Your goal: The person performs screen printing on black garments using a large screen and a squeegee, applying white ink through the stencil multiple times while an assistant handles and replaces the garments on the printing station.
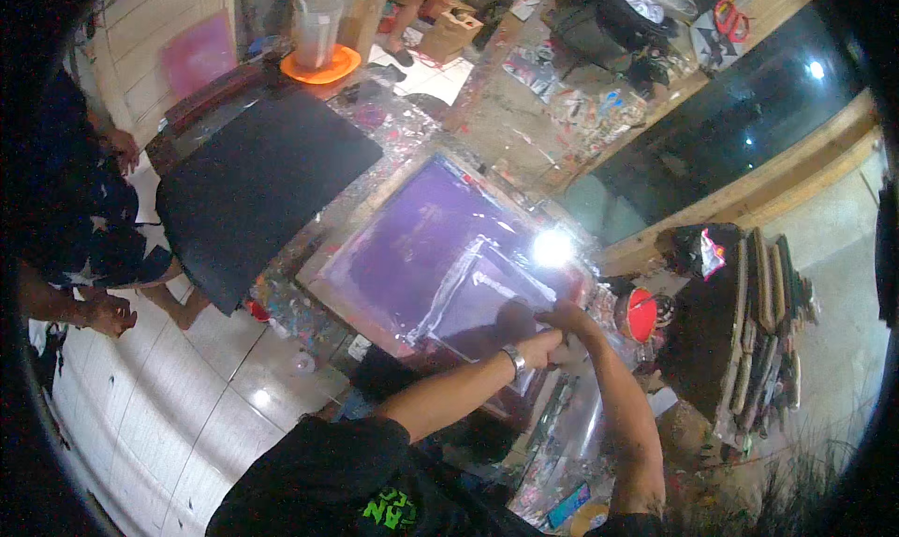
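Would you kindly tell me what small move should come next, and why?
I would perhaps ease the left hand and right hand leftward together: they cluster near the lower-right side of the purple panel, while a white streak lies on it to their left. What, if anything, they hold is unclear.

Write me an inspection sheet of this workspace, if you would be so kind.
Surface: workbench stained and speckled.
Job's things: purple framed panel lies flat, with white streaks.
Clutter: red bowl to the right; clear container on an orange dish; red-handled scissors farther off.
Hands: left hand and right hand close together at the panel's lower-right side; grip unclear.
Cables: nothing seen.
Surroundings: tiled floor; another person at left.
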Demonstrator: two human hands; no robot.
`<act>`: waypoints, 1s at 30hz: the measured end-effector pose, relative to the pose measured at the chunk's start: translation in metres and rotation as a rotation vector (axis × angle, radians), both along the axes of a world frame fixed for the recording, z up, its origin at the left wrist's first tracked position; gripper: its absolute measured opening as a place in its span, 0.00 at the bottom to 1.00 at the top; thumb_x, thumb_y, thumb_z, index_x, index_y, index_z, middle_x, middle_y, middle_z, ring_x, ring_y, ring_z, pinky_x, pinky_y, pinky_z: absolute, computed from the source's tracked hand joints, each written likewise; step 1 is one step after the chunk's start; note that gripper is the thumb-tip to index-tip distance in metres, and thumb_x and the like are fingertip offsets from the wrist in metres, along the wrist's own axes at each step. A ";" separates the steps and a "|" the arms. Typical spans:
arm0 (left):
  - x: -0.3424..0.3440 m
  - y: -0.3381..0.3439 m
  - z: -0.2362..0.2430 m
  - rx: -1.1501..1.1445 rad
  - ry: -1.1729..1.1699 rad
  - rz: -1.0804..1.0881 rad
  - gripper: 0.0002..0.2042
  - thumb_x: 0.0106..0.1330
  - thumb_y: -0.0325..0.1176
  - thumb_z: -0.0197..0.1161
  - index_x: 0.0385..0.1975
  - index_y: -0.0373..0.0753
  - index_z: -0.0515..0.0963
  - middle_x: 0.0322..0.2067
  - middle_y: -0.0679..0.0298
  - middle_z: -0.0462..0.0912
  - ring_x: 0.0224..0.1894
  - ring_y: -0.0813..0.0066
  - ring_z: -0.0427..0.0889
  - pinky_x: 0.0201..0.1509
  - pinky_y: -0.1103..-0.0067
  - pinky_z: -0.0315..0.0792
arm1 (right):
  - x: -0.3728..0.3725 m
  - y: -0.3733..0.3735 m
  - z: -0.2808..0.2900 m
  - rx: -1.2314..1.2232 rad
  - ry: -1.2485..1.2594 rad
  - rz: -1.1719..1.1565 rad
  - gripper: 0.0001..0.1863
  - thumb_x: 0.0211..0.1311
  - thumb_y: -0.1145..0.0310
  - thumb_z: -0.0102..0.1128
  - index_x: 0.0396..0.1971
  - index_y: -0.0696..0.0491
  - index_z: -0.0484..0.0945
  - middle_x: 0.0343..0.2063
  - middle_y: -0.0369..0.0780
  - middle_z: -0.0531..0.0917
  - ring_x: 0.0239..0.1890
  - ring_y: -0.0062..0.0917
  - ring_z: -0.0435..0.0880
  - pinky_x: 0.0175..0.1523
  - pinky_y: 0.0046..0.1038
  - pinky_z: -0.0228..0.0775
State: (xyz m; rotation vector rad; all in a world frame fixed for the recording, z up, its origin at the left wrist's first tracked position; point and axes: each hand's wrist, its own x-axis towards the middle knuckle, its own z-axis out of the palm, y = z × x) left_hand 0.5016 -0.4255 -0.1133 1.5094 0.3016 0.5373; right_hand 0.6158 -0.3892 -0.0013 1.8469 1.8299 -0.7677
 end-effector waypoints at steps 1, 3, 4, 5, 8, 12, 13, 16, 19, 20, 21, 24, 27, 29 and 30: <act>0.006 -0.006 0.002 0.028 -0.020 -0.004 0.12 0.54 0.24 0.58 0.39 0.38 0.73 0.35 0.59 0.79 0.39 0.66 0.78 0.39 0.68 0.72 | 0.010 -0.009 0.002 0.000 0.043 0.015 0.36 0.54 0.41 0.61 0.39 0.66 0.78 0.33 0.55 0.83 0.37 0.44 0.84 0.44 0.39 0.74; 0.012 -0.015 0.006 0.070 -0.062 -0.020 0.12 0.53 0.24 0.59 0.39 0.39 0.73 0.35 0.59 0.79 0.40 0.66 0.78 0.39 0.68 0.71 | 0.027 -0.023 -0.001 0.074 0.048 0.122 0.33 0.54 0.43 0.61 0.38 0.64 0.79 0.33 0.54 0.83 0.38 0.42 0.84 0.43 0.39 0.74; 0.013 -0.018 0.007 0.074 -0.083 -0.034 0.12 0.53 0.24 0.59 0.39 0.39 0.73 0.36 0.59 0.79 0.40 0.66 0.78 0.39 0.68 0.71 | 0.034 -0.026 -0.007 0.146 0.011 0.214 0.33 0.54 0.43 0.62 0.38 0.64 0.79 0.33 0.54 0.83 0.38 0.42 0.84 0.42 0.39 0.75; 0.013 -0.020 0.008 0.012 -0.046 -0.067 0.15 0.50 0.21 0.61 0.39 0.37 0.72 0.35 0.58 0.79 0.40 0.64 0.77 0.39 0.67 0.71 | 0.041 -0.031 -0.015 0.243 0.032 0.213 0.32 0.54 0.44 0.62 0.37 0.64 0.79 0.33 0.54 0.83 0.37 0.41 0.84 0.42 0.39 0.75; 0.004 -0.019 0.003 0.013 0.121 -0.039 0.20 0.41 0.17 0.64 0.38 0.35 0.72 0.36 0.52 0.79 0.42 0.56 0.78 0.42 0.65 0.71 | 0.056 -0.033 -0.056 0.227 0.026 -0.031 0.32 0.53 0.42 0.61 0.34 0.62 0.80 0.31 0.52 0.84 0.35 0.39 0.84 0.40 0.38 0.74; -0.021 -0.014 -0.008 0.254 0.296 -0.089 0.24 0.39 0.20 0.68 0.41 0.33 0.73 0.38 0.48 0.79 0.46 0.50 0.78 0.45 0.67 0.72 | 0.056 -0.032 -0.113 0.008 -0.090 -0.224 0.33 0.52 0.39 0.59 0.29 0.62 0.82 0.30 0.51 0.84 0.33 0.37 0.84 0.37 0.38 0.73; -0.028 -0.014 -0.007 0.356 0.275 -0.086 0.23 0.41 0.20 0.67 0.42 0.34 0.73 0.37 0.49 0.80 0.46 0.52 0.79 0.45 0.67 0.73 | 0.051 -0.035 -0.119 0.006 -0.025 -0.202 0.33 0.53 0.39 0.58 0.28 0.61 0.83 0.29 0.51 0.84 0.32 0.37 0.84 0.37 0.38 0.72; -0.045 -0.015 0.015 0.377 0.100 -0.235 0.18 0.50 0.23 0.65 0.43 0.35 0.74 0.37 0.54 0.80 0.45 0.58 0.80 0.45 0.68 0.74 | 0.034 -0.053 -0.107 0.231 0.278 -0.240 0.31 0.55 0.41 0.58 0.31 0.61 0.82 0.29 0.50 0.84 0.31 0.35 0.83 0.37 0.37 0.72; -0.054 -0.023 0.065 -0.109 0.016 -0.375 0.12 0.62 0.27 0.59 0.45 0.36 0.73 0.40 0.60 0.79 0.46 0.65 0.79 0.48 0.69 0.75 | 0.026 -0.090 -0.043 0.477 0.147 -0.536 0.30 0.56 0.43 0.59 0.36 0.61 0.81 0.30 0.48 0.84 0.32 0.32 0.83 0.38 0.35 0.72; -0.056 -0.025 0.086 -0.136 0.085 -0.328 0.12 0.65 0.29 0.57 0.47 0.37 0.73 0.43 0.61 0.78 0.47 0.67 0.78 0.50 0.70 0.75 | 0.026 -0.103 -0.016 0.611 0.172 -0.635 0.29 0.57 0.44 0.59 0.37 0.61 0.81 0.30 0.47 0.84 0.32 0.31 0.82 0.38 0.34 0.72; -0.057 -0.026 0.106 -0.176 0.039 -0.293 0.13 0.66 0.29 0.56 0.49 0.37 0.72 0.45 0.61 0.77 0.48 0.68 0.78 0.51 0.70 0.74 | 0.027 -0.117 0.010 0.760 0.211 -0.736 0.29 0.57 0.45 0.60 0.39 0.61 0.81 0.30 0.47 0.84 0.32 0.30 0.82 0.38 0.33 0.72; -0.064 -0.027 0.160 -0.800 -0.062 -0.138 0.21 0.65 0.30 0.60 0.57 0.40 0.67 0.50 0.59 0.72 0.50 0.65 0.75 0.55 0.70 0.71 | 0.045 -0.160 0.079 1.166 0.429 -0.973 0.27 0.58 0.49 0.62 0.42 0.62 0.79 0.33 0.46 0.83 0.37 0.27 0.81 0.41 0.30 0.70; -0.090 -0.027 0.188 -0.536 -0.068 -0.027 0.20 0.69 0.32 0.56 0.59 0.37 0.64 0.57 0.60 0.68 0.53 0.71 0.75 0.58 0.72 0.70 | 0.075 -0.179 0.105 1.606 0.296 -0.956 0.21 0.63 0.55 0.58 0.41 0.61 0.77 0.31 0.51 0.84 0.34 0.37 0.84 0.40 0.37 0.71; -0.119 -0.027 0.191 -0.430 -0.086 0.011 0.19 0.69 0.31 0.56 0.58 0.36 0.65 0.56 0.60 0.69 0.52 0.72 0.75 0.57 0.74 0.70 | 0.108 -0.184 0.103 1.653 0.206 -1.112 0.24 0.62 0.52 0.59 0.40 0.63 0.76 0.32 0.52 0.83 0.36 0.39 0.83 0.42 0.38 0.71; -0.134 -0.025 0.190 -0.384 -0.114 0.027 0.18 0.69 0.30 0.55 0.57 0.36 0.66 0.56 0.60 0.70 0.51 0.72 0.75 0.57 0.74 0.70 | 0.127 -0.183 0.096 1.625 0.145 -1.242 0.26 0.61 0.50 0.59 0.39 0.63 0.76 0.33 0.53 0.83 0.38 0.42 0.83 0.43 0.39 0.71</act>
